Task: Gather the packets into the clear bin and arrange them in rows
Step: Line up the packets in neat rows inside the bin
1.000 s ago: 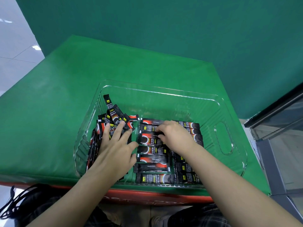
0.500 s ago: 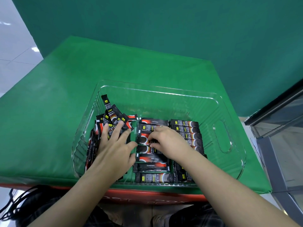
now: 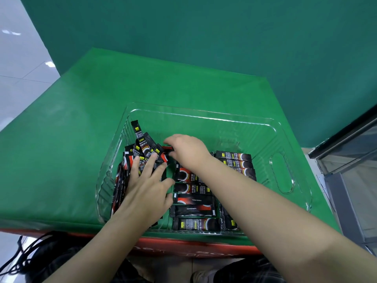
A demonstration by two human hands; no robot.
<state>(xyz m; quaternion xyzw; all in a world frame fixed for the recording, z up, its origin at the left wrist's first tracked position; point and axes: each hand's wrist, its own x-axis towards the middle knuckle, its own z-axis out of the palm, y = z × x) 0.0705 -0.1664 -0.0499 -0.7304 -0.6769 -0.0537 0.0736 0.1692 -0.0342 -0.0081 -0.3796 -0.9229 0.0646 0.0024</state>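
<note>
A clear plastic bin [image 3: 204,117] stands on the green table. Several black and red stick packets lie in it. A loose heap of packets [image 3: 142,146] leans against the bin's left wall. My left hand [image 3: 146,184] lies flat on that heap with straight, spread fingers. Two neat rows of packets fill the near half: a middle row [image 3: 193,203] and a right row [image 3: 234,158], partly hidden under my right forearm. My right hand [image 3: 187,150] reaches across to the heap's right edge and pinches the end of one packet [image 3: 168,149] there.
The bin's far half and right side hold only bare floor, with a handle cutout [image 3: 282,172] in the right wall. The green cloth table [image 3: 81,129] spreads left and behind. A glass cabinet [image 3: 350,156] stands at the right. Black cords [image 3: 24,256] lie below the table's front edge.
My right hand has left the middle row and moved up and left to the loose heap, where it now pinches a packet. My left hand has stayed flat on the heap.
</note>
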